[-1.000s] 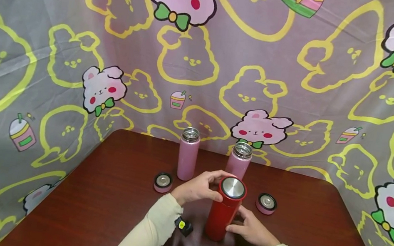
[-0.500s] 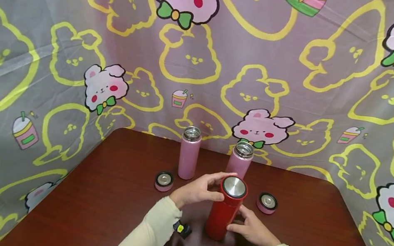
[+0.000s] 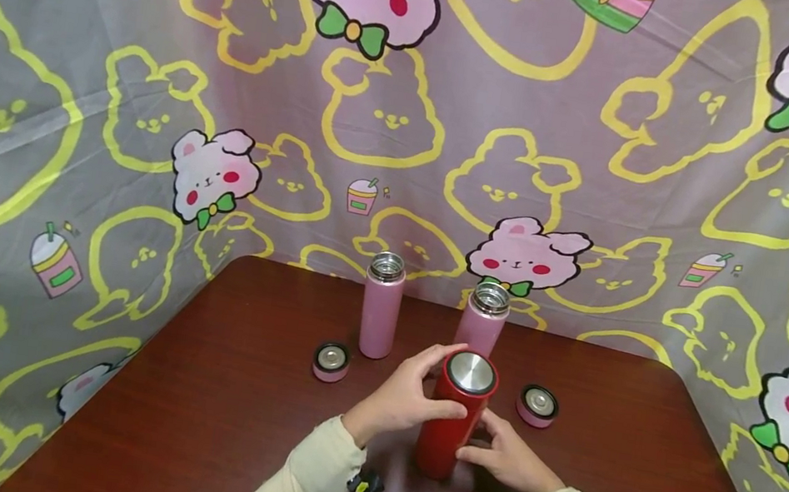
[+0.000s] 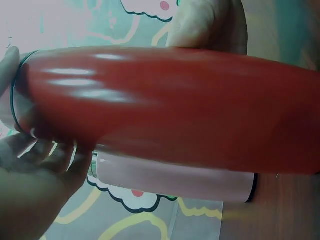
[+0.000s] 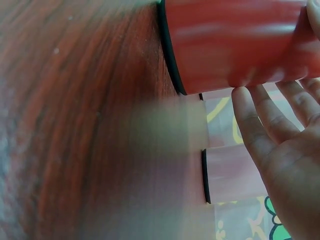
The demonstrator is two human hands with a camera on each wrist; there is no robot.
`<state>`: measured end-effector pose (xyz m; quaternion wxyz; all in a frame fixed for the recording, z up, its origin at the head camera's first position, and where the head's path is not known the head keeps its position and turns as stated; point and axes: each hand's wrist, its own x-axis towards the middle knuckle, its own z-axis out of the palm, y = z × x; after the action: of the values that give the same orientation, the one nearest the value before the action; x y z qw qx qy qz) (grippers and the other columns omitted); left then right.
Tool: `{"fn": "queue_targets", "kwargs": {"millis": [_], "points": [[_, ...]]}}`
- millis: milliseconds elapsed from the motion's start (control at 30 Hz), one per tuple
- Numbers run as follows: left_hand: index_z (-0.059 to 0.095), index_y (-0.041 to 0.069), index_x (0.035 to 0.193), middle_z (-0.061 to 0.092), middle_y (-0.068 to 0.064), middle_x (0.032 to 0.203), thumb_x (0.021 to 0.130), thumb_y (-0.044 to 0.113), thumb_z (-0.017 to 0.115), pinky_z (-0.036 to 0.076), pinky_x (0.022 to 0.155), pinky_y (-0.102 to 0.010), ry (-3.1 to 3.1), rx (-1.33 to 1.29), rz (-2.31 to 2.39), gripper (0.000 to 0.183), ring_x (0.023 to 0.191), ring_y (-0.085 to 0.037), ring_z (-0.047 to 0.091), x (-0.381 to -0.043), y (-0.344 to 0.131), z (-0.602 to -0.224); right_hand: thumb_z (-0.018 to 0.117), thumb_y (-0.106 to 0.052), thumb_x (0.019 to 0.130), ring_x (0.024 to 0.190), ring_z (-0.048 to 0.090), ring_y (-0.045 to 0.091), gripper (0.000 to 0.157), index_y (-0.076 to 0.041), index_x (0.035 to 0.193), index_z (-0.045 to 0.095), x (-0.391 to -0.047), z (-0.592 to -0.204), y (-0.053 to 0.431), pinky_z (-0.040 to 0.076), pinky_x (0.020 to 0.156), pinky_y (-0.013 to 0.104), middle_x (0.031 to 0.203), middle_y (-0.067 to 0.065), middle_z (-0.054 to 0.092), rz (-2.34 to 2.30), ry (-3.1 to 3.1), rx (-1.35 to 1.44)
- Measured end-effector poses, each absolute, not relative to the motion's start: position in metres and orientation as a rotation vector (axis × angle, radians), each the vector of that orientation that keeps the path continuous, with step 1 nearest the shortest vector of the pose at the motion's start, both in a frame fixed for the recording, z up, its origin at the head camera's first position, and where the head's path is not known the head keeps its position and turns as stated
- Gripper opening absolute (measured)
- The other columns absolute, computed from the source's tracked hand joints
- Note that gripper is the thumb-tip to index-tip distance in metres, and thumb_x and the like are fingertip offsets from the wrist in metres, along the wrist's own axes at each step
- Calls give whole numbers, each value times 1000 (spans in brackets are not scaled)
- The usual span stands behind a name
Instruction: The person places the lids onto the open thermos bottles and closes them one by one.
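A red thermos flask (image 3: 446, 430) with a silver-topped cap (image 3: 472, 372) stands upright near the middle of the table. My left hand (image 3: 399, 398) holds it round the upper part, thumb across the front just below the cap's rim. Low on the body, my right hand (image 3: 512, 458) grips the flask from the right. In the left wrist view, the left hand (image 4: 40, 185) has its fingers curled by the cap end. In the right wrist view, the right hand (image 5: 287, 135) has its fingertips against the red body near the dark base ring.
Two uncapped pink flasks, a left one (image 3: 380, 315) and a right one (image 3: 480, 325), stand behind the red one. A pink lid lies upturned on the left (image 3: 331, 361), another lid (image 3: 537, 404) on the right. A patterned cloth (image 3: 377, 151) hangs behind the brown table (image 3: 193, 386).
My left hand has shifted around the flask's top, its thumb moving right and slightly down across the front. The right hand keeps its grip. The flask stays in place.
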<state>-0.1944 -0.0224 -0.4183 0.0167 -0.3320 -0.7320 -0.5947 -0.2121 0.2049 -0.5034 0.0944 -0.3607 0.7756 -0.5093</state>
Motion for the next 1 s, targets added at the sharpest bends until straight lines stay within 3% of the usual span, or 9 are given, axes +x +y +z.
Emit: {"fn": "queue_targets", "kwargs": {"millis": [167, 400, 700, 900, 1000], "points": [[42, 20, 141, 55, 4, 121, 81, 17, 77, 47, 90, -30, -2271, -1012, -1865, 70, 108, -10, 55, -195, -21, -418, 69, -11, 86, 107, 58, 14, 55, 1, 133, 44, -214, -506, 206, 48, 88, 30, 126, 18, 53, -1532, 2273, -1094], [43, 15, 141, 55, 4, 125, 82, 26, 75, 46, 90, -30, -2312, -1085, -1822, 68, 109, -11, 54, -202, -26, -419, 70, -12, 86, 107, 59, 14, 54, 1, 132, 45, -214, -506, 207, 47, 89, 29, 126, 17, 54, -1525, 2267, -1083], [46, 21, 140, 56, 8, 128, 81, 31, 73, 36, 101, -46, -2441, -1236, -1833, 65, 118, -10, 48, -221, -35, -413, 70, -15, 86, 106, 59, 14, 52, -2, 131, 47, -214, -506, 207, 46, 89, 29, 123, 11, 58, -1487, 2304, -1127], [45, 13, 140, 58, 3, 126, 82, 25, 71, 36, 100, -35, -2449, -1366, -1918, 64, 116, -8, 49, -228, -37, -404, 70, -13, 86, 105, 58, 13, 52, -1, 131, 47, -213, -501, 205, 46, 89, 29, 122, 10, 58, -1495, 2306, -1115], [42, 9, 141, 57, -2, 128, 83, 34, 70, 34, 102, -33, -2404, -1386, -1976, 69, 117, -7, 48, -228, -36, -408, 70, -9, 85, 104, 59, 12, 52, 3, 130, 47, -209, -493, 202, 47, 88, 29, 122, 11, 58, -1503, 2295, -1129]]}}
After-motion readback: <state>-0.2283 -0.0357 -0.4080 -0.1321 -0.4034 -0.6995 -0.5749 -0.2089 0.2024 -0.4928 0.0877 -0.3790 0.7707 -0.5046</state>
